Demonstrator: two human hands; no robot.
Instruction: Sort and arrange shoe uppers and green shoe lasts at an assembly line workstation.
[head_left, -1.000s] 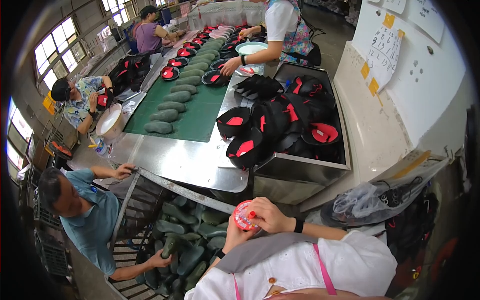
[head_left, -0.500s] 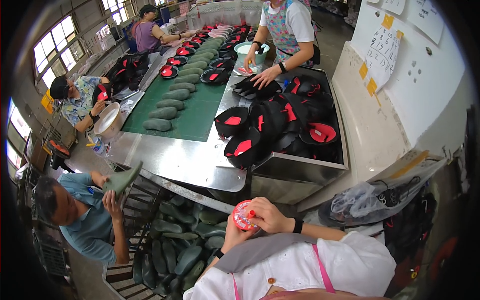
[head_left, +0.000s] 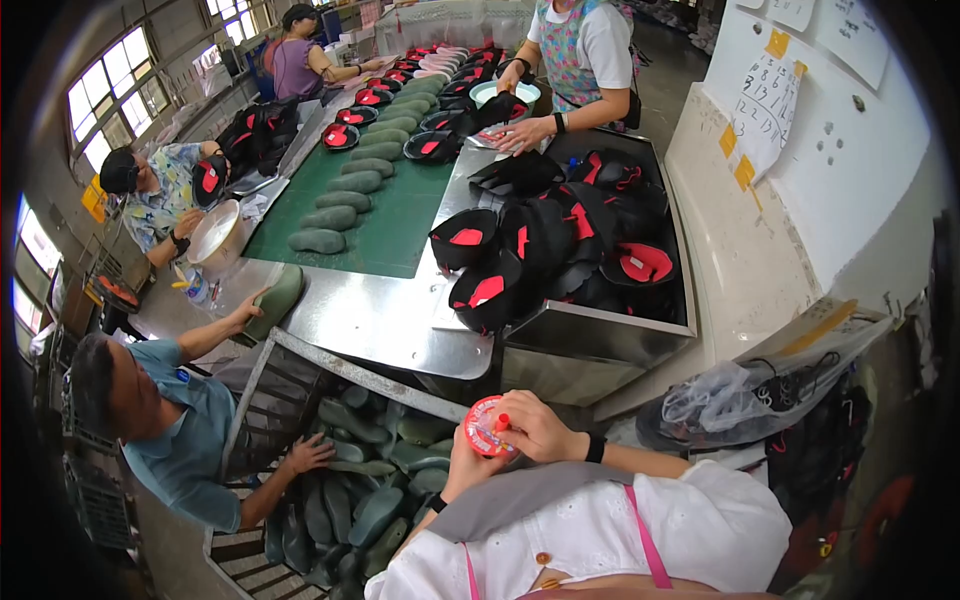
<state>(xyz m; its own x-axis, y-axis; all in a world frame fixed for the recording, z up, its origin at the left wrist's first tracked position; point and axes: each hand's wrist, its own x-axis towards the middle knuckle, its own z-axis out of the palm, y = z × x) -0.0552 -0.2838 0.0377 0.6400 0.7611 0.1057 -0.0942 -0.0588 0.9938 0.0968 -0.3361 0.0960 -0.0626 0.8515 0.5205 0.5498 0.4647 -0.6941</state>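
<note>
Left hand [head_left: 462, 468] clamped under a small round red-and-white container [head_left: 486, 438], right hand [head_left: 535, 425] pinching its red top, apparently mid-handling; black-and-red shoe uppers [head_left: 560, 245] at the surface's [head_left: 390, 320] near edge look untouched.

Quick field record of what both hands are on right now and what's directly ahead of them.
left hand: holds a small round red container from below
right hand: on the container's top, fingertips at a small red piece
ahead: steel table with black shoe uppers with red lining
below left: rack of green shoe lasts, a co-worker's hand on them
</note>
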